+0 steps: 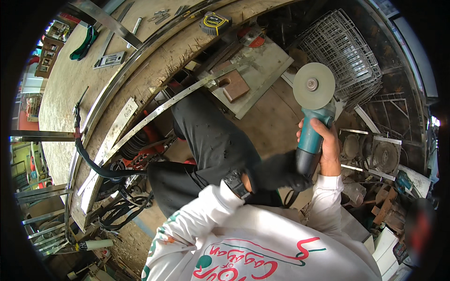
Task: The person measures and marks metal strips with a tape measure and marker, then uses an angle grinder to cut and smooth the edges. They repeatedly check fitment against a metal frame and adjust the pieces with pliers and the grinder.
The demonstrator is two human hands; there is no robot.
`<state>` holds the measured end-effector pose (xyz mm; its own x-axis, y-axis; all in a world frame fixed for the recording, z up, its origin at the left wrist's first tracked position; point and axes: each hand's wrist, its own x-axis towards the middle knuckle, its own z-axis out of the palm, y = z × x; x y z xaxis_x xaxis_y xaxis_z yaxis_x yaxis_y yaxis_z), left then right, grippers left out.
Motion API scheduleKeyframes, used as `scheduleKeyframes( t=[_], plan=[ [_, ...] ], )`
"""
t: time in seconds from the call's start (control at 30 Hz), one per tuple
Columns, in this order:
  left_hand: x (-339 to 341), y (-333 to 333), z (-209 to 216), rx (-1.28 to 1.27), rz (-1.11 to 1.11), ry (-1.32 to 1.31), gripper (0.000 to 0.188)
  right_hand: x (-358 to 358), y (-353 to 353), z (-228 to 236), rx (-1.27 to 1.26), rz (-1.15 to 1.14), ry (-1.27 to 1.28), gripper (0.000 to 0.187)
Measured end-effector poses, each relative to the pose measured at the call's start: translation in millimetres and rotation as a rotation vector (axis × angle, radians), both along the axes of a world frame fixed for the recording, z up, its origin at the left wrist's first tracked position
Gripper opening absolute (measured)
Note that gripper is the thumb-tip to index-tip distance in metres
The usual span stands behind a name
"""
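An angle grinder (310, 133) with a teal body and black rear end points away from the person, disc end foremost. Its round, pale grey-beige disc (323, 91) faces the camera, a metal nut (311, 84) at the centre. The right hand's fingers (320, 127) wrap the body; the blurred, black-gloved left hand (281, 173) is at the rear end.

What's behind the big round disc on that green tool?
Past the disc, you can see wire baskets to the upper right and brown floor to the lower left. Whatever sits straight behind the disc is covered, so I can't tell.
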<state>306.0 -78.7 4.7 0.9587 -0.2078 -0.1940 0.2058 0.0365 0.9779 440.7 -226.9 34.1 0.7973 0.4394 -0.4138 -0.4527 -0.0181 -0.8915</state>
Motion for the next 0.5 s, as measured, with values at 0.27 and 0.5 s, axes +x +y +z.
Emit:
scheduleKeyframes(
  t=[0.27,0.5],
  plan=[
    [75,218,-28,1.181,0.494,-0.078,0.042,-14,-21,-15,-0.114,-0.066,-0.058,0.05],
    [72,234,-58,0.535,0.483,-0.057,0.035,-12,-9,-23,-0.161,0.001,-0.036,0.05]
  ],
)
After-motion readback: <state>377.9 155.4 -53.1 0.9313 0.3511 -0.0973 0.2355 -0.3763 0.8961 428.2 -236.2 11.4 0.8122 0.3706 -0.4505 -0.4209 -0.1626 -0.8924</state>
